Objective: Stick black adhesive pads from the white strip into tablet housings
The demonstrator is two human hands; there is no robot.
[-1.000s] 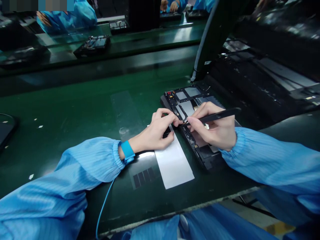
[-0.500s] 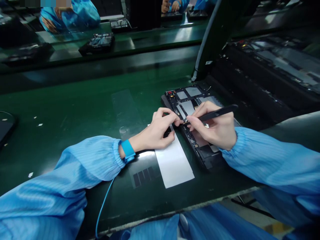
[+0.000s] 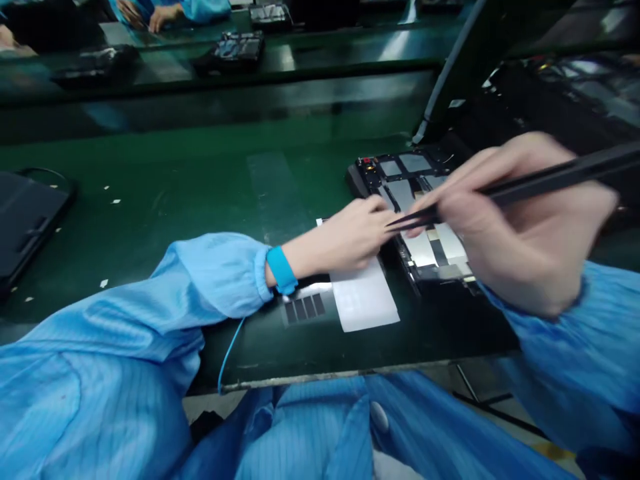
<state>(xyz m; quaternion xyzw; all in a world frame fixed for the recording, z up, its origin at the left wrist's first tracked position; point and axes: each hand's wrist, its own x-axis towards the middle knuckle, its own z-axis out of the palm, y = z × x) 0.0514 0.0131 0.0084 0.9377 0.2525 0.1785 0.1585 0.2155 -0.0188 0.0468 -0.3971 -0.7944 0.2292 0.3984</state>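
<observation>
An opened tablet with a black frame (image 3: 400, 180) lies on the green bench mat, its boards and silver shield plates showing. My right hand (image 3: 530, 227) is raised close to the camera and blurred, gripping black tweezers (image 3: 550, 180). Their tips point left, over the tablet's edge and near my left hand (image 3: 345, 237). That hand rests on a white strip of film (image 3: 365, 300), with its fingers together at the tablet's edge. Whether they pinch something small is hidden.
A blue wrist strap (image 3: 281, 270) with a thin blue cord (image 3: 231, 353) circles my left wrist. A dark tablet (image 3: 30, 227) lies at the far left. Black stacked units (image 3: 565, 87) and a black post (image 3: 450, 73) stand to the right. Co-workers' hands (image 3: 165, 15) work at the bench beyond.
The view has tilted and shifted. My right hand has lifted toward the camera with the tweezers, uncovering silver and white parts of the tablet. My left hand has stayed near the tablet's edge.
</observation>
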